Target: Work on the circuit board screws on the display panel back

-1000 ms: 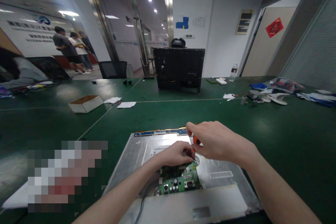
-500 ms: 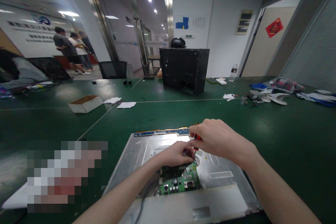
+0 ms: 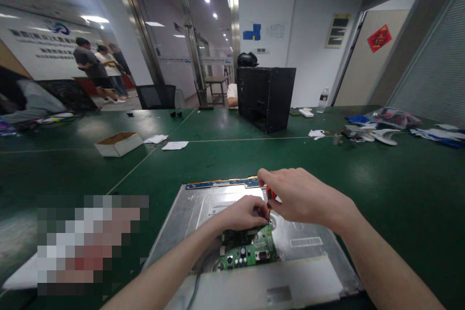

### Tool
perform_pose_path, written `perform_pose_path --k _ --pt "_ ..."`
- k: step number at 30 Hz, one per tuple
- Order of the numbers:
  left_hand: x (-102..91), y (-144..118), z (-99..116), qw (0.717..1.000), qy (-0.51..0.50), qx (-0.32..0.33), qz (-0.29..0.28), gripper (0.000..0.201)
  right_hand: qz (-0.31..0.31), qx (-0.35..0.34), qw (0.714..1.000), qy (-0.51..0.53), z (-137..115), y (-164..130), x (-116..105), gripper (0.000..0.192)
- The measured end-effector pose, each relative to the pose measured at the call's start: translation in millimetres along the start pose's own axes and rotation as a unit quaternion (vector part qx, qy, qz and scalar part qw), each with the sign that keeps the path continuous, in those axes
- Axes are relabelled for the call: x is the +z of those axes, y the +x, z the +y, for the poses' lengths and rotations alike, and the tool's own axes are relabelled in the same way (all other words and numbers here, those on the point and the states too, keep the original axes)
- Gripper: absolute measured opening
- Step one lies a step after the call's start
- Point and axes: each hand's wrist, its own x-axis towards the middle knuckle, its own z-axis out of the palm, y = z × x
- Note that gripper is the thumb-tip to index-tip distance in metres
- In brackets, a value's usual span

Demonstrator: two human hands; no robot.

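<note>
The right hand (image 3: 298, 193) has its grip clamped on a red-and-black screwdriver (image 3: 270, 192) pointing down at the far right of a green circuit board (image 3: 250, 254), which lies on a metal panel (image 3: 294, 231) on the near worktop (image 3: 214, 162). The left hand (image 3: 238, 214) curls over the board's far side, its grip too hidden to tell.

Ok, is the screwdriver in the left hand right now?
No, the right hand holds the red-handled screwdriver, while the left hand is beside its shaft, at the green circuit board.
</note>
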Motion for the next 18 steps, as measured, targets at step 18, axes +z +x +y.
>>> perform_pose_path --k 18 --pt "-2.1 -1.8 4.3 1.0 -0.009 0.005 0.004 0.012 0.005 0.025 1.0 -0.014 0.4 2.2 0.3 0.016"
